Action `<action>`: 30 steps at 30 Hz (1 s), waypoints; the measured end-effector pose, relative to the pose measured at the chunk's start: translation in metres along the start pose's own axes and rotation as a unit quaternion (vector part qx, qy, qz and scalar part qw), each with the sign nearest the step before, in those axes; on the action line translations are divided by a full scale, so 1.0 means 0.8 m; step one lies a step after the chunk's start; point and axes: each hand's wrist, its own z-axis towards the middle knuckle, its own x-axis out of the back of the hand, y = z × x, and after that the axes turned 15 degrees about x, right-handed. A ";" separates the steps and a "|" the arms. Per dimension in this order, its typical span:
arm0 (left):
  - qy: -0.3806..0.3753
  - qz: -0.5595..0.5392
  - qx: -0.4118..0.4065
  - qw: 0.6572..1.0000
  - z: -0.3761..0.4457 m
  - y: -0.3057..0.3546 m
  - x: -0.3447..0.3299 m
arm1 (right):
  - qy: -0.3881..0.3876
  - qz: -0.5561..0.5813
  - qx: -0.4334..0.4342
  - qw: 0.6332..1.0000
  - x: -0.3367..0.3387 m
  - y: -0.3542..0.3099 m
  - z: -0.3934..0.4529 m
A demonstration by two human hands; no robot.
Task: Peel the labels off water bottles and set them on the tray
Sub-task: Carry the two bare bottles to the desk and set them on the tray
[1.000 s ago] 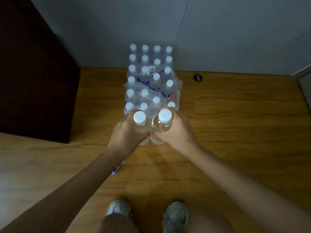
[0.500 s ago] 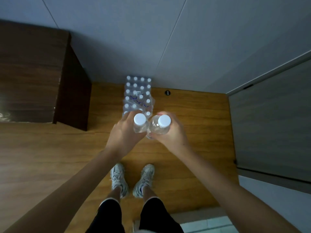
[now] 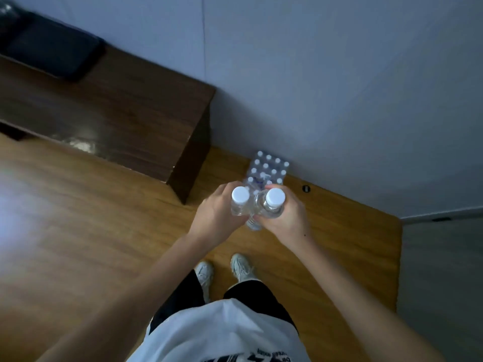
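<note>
I hold two clear water bottles with white caps upright in front of me, side by side and touching. My left hand (image 3: 213,218) grips the left bottle (image 3: 240,203). The right bottle (image 3: 271,205) is held in my right hand (image 3: 286,220). Their labels are hidden by my fingers. Far below on the wooden floor, against the wall, stands a shrink-wrapped pack of water bottles (image 3: 269,168). On the dark wooden table at the upper left lies a dark tray (image 3: 52,52).
The dark wooden table (image 3: 117,111) runs along the wall on the left, its corner close to the pack. A small black floor fitting (image 3: 305,188) sits right of the pack. My feet (image 3: 224,270) stand on the wooden floor. A grey door panel (image 3: 441,270) is at right.
I have stood up and turned left: the pack has shrunk and dropped away, the table top and tray have come into view. Both hands keep the same bottles.
</note>
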 end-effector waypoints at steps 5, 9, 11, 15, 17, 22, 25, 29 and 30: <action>0.095 -0.044 0.110 0.988 -0.016 -0.037 0.021 | -0.133 0.006 0.091 0.987 -0.046 -0.015 0.047; 0.185 -0.105 0.218 0.952 -0.048 -0.071 0.033 | -0.255 0.040 0.169 0.951 -0.089 -0.049 0.073; 0.230 -0.134 0.264 0.927 -0.069 -0.089 0.041 | -0.308 0.050 0.202 0.929 -0.115 -0.069 0.078; 0.303 -0.159 0.327 0.881 -0.114 -0.126 0.057 | -0.381 0.079 0.259 0.884 -0.166 -0.114 0.068; 0.324 -0.161 0.354 0.862 -0.136 -0.149 0.065 | -0.408 0.089 0.283 0.864 -0.193 -0.136 0.059; 0.366 -0.207 0.403 0.813 -0.186 -0.201 0.094 | -0.450 0.104 0.334 0.822 -0.260 -0.195 0.030; 0.369 -0.228 0.413 0.800 -0.210 -0.237 0.124 | -0.461 0.103 0.338 0.814 -0.299 -0.231 0.015; 0.369 -0.226 0.401 0.807 -0.227 -0.288 0.170 | -0.453 0.098 0.343 0.817 -0.350 -0.279 0.007; 0.371 -0.226 0.399 0.808 -0.229 -0.299 0.184 | -0.449 0.102 0.344 0.819 -0.361 -0.291 0.008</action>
